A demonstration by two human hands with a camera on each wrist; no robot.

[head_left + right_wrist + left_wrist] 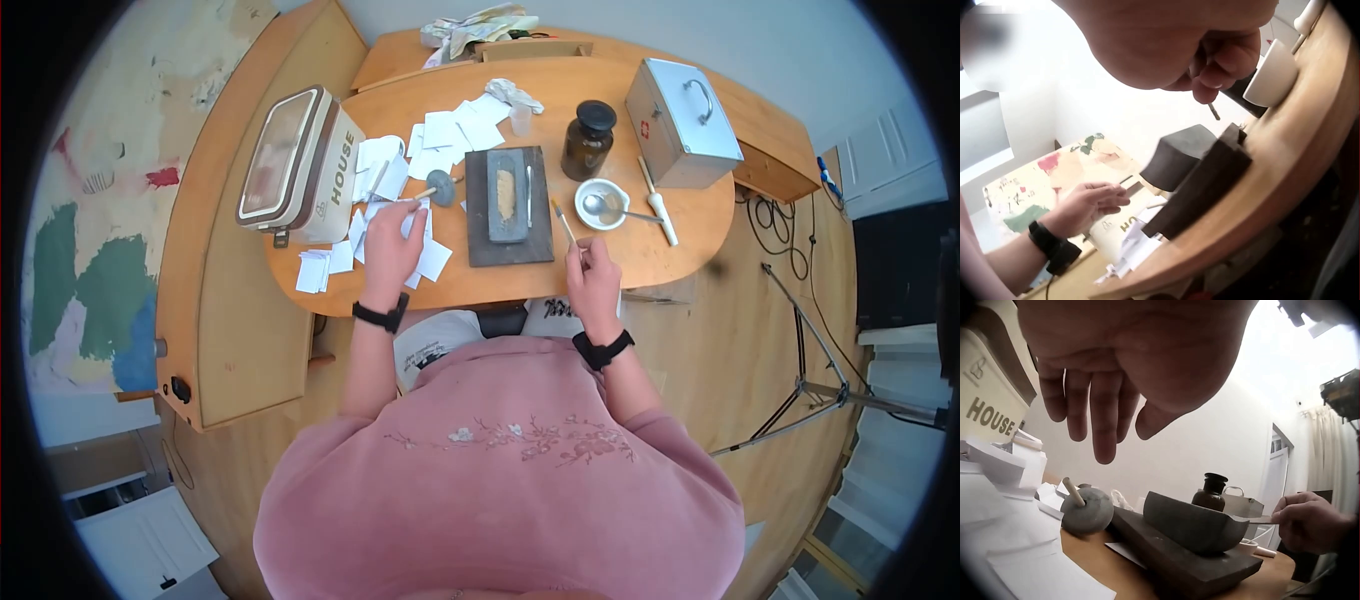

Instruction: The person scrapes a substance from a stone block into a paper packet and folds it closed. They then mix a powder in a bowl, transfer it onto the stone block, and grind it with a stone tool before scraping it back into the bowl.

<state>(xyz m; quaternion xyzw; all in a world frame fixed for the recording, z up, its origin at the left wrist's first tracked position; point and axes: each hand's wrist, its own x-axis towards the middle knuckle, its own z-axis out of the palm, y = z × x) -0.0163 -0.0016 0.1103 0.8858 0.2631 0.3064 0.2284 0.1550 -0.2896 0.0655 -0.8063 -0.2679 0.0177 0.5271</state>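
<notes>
A grey boat-shaped stone trough holds tan powder and rests on a dark board. A thin light-coloured tool lies along its right side. My right hand pinches a thin brush, tip upward, between the board and a white bowl. My left hand hovers over white paper slips, with fingers extended in the left wrist view. Just beyond it sits a grey stone wheel with a wooden axle; the hand is apart from it.
Many paper slips cover the table's left. A cream box marked HOUSE stands there. At right are a brown glass jar, a spoon in the bowl, a white pestle and a metal case. A tripod stands on the floor.
</notes>
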